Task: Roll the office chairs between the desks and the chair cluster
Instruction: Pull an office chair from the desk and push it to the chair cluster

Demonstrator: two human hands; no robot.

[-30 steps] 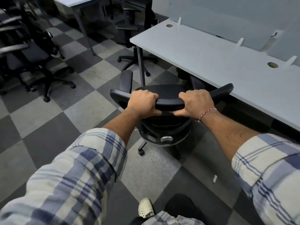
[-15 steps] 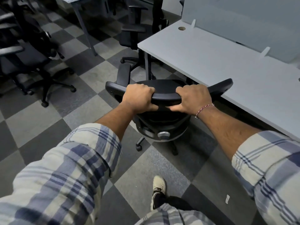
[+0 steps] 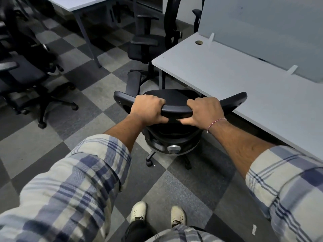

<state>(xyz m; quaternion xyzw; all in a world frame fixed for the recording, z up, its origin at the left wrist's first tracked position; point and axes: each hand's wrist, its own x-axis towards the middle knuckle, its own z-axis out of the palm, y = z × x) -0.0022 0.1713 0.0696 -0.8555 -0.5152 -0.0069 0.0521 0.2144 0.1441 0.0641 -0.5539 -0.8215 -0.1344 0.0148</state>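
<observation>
A black office chair [image 3: 174, 102] stands in front of me with its back towards me, beside the near corner of a grey desk [image 3: 227, 79]. My left hand [image 3: 148, 109] grips the top rim of its backrest left of centre. My right hand [image 3: 205, 110], with a red-and-white thread on the wrist, grips the same rim right of centre. The chair's right armrest tip [image 3: 242, 96] lies at the desk's front edge. Its seat is hidden under the backrest; two castors [image 3: 149, 163] show below.
A second black chair [image 3: 148, 46] stands at the desk's far end. A cluster of black chairs [image 3: 22, 81] fills the left side. Another grey desk [image 3: 83, 4] is at the back. A frosted divider [image 3: 262, 32] runs along the near desk. My feet [image 3: 157, 213] stand on checkered carpet.
The chair has rolled forward along the desk's front edge with both hands still on its backrest. I have stepped after it; both feet now show side by side.
</observation>
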